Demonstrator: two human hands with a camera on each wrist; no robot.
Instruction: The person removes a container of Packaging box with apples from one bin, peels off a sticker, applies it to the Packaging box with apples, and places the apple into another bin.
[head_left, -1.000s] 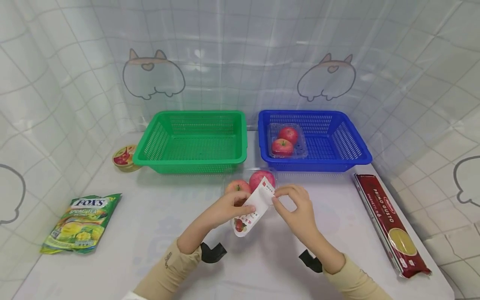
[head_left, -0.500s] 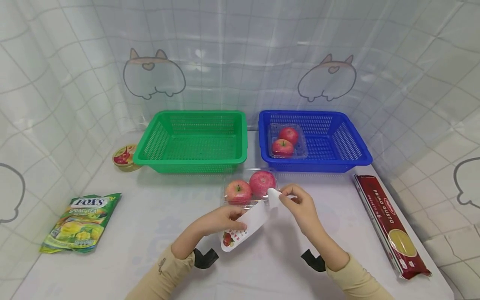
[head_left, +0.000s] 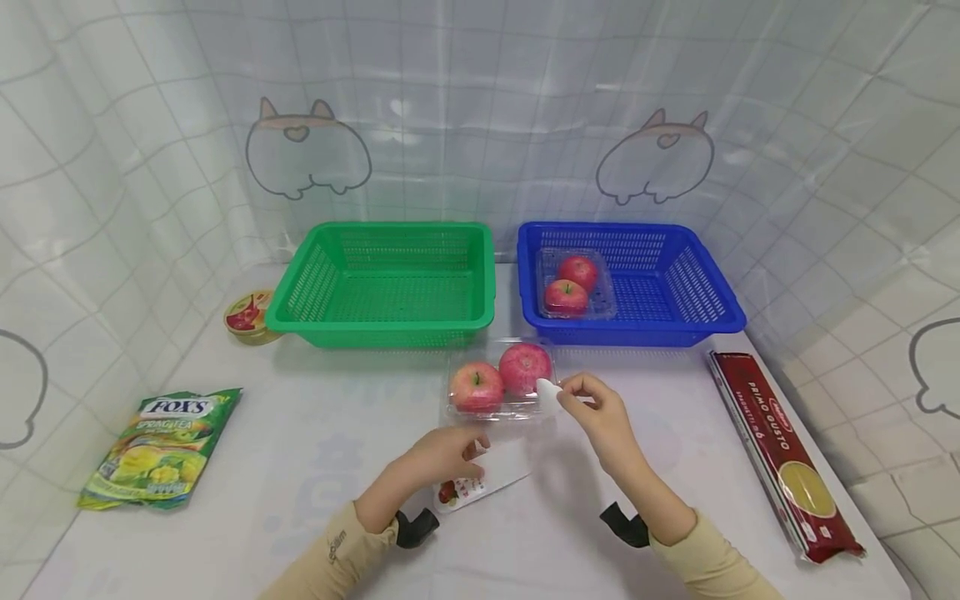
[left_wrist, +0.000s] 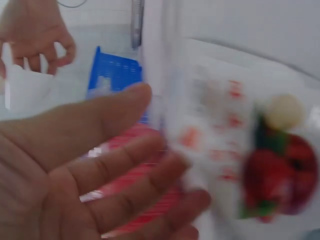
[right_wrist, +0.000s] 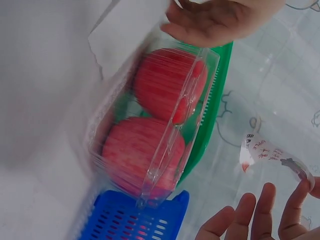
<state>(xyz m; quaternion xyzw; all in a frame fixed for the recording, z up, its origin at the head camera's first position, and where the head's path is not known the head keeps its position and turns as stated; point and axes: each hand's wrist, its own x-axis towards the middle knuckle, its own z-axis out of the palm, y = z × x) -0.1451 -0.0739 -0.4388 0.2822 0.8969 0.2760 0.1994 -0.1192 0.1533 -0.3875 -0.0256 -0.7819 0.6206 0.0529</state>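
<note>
My right hand point(head_left: 600, 412) pinches a small curled piece of printed paper label point(right_wrist: 265, 151) between thumb and index finger; its other fingers spread out in the right wrist view. A larger white label sheet point(head_left: 504, 467), printed with apples at one end, lies low at the table's front middle. My left hand point(head_left: 448, 457) is over that sheet, its fingers relaxed and spread apart in the left wrist view, with the printed end point(left_wrist: 280, 165) beside the fingertips. Just beyond both hands sits a clear plastic box point(head_left: 498, 414) with two red apples point(head_left: 477, 387).
A green basket point(head_left: 381, 327) and a blue basket point(head_left: 630, 333) stand at the back; the blue one contains another box of apples point(head_left: 566, 297). At left are a round tub point(head_left: 251, 317) and a green candy bag point(head_left: 161, 450). A red spaghetti pack point(head_left: 783, 454) lies at right.
The label has come apart into two pieces. My left hand has moved down toward me with the larger sheet and loosened its fingers; the right hand keeps the small piece near the box.
</note>
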